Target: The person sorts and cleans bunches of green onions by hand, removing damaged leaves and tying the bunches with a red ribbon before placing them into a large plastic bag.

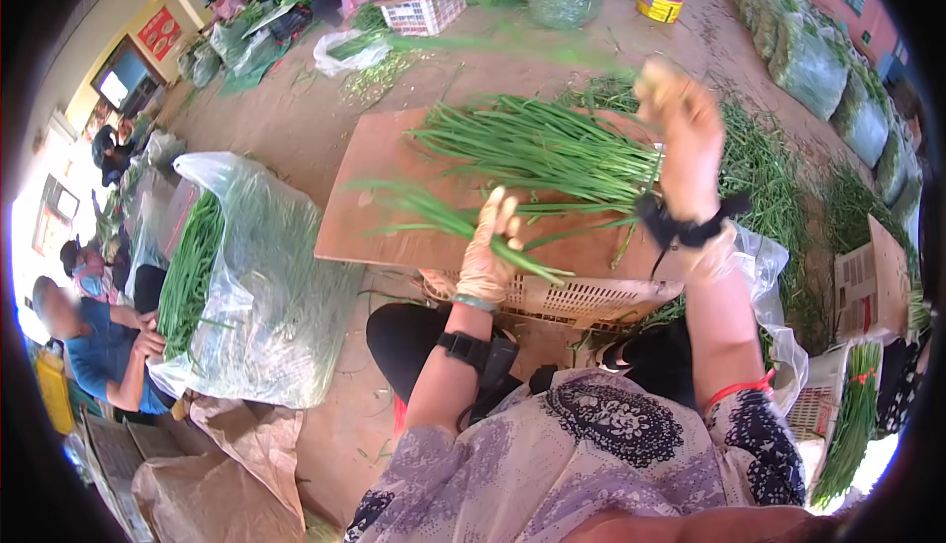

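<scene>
A large pile of long green chives (552, 154) lies on a brown board (379, 173). My left hand (491, 237), in a thin pale glove, is closed around a small bunch of chives (434, 210) over the board's near part. My right hand (680, 119), also gloved, is raised above the right end of the pile with its fingers curled. Motion blurs it, and a smeared green streak of chives (552, 53) runs leftward from its fingers. The board rests on a plastic crate (562, 297) in front of my knees.
Loose green trimmings (769, 169) cover the floor at right, near a cardboard box (872, 287) and a tied chive bundle (849, 425). At left a person (108, 346) handles chives beside a clear plastic bag (281, 287). Filled bags (808, 60) line the right wall.
</scene>
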`<state>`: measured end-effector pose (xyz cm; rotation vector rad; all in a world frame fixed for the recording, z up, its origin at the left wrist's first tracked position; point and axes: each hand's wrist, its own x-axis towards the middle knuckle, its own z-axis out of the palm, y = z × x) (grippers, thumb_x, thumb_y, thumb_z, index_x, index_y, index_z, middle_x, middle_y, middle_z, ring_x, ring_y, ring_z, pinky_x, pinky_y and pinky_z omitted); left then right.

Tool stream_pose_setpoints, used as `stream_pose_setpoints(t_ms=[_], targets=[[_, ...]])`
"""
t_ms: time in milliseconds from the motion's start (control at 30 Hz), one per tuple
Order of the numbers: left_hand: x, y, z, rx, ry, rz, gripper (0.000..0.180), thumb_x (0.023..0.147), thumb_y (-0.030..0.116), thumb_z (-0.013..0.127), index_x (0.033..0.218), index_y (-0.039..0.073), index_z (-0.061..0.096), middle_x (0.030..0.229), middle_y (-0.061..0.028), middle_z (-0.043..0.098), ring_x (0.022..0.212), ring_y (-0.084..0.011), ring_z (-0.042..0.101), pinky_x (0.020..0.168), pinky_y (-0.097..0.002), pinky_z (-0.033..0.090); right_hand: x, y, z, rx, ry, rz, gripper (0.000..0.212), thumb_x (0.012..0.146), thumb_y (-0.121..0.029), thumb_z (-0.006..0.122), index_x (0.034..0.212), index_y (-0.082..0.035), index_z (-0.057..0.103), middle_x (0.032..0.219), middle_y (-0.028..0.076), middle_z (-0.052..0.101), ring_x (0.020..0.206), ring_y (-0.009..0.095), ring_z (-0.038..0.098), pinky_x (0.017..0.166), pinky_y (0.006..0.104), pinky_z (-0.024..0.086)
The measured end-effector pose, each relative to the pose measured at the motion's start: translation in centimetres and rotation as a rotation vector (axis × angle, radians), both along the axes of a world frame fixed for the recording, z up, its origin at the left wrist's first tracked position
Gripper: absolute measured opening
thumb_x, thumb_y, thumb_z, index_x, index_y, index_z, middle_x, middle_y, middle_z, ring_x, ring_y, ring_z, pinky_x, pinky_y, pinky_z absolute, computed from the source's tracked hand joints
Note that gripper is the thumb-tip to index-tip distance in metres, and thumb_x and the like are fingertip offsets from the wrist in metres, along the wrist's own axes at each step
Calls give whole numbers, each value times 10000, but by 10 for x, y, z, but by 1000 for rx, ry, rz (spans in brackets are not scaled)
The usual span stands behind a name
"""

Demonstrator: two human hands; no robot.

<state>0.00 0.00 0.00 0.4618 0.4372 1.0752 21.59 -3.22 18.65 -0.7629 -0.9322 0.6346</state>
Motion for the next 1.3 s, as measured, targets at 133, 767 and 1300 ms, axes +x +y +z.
stream_pose_setpoints(t_ms=[133, 767, 1300], targets=[[-5, -3, 9, -71, -78, -138, 497, 888, 468, 504, 1255, 134, 471, 1179, -36, 552, 794, -83, 527, 566, -202, 416, -57, -45, -146, -270, -93, 141, 92, 863, -24, 521, 775, -30, 545, 876, 78, 612, 722, 115, 553, 653, 249, 466], [-29, -16, -10, -41, 340, 38, 409, 864, 141, 598, 1261, 149, 497, 1116, 49, 588, 850, -82, 513, 681, -254, 450, -68, -87, -172, -716, -132, 445, 325, 967, -257, 428, 1111, -3, 570, 852, 5, 594, 703, 69, 528, 623, 194, 429], [-12, -14, 8, -112, -165, -57, 522, 891, 21, 509, 1362, 199, 370, 1013, -47, 569, 748, -121, 516, 685, -300, 513, -64, -92, -157, -894, -183, 568, 315, 947, -277, 447, 1014, -9, 598, 547, -34, 468, 472, 62, 416, 436, 215, 325]])
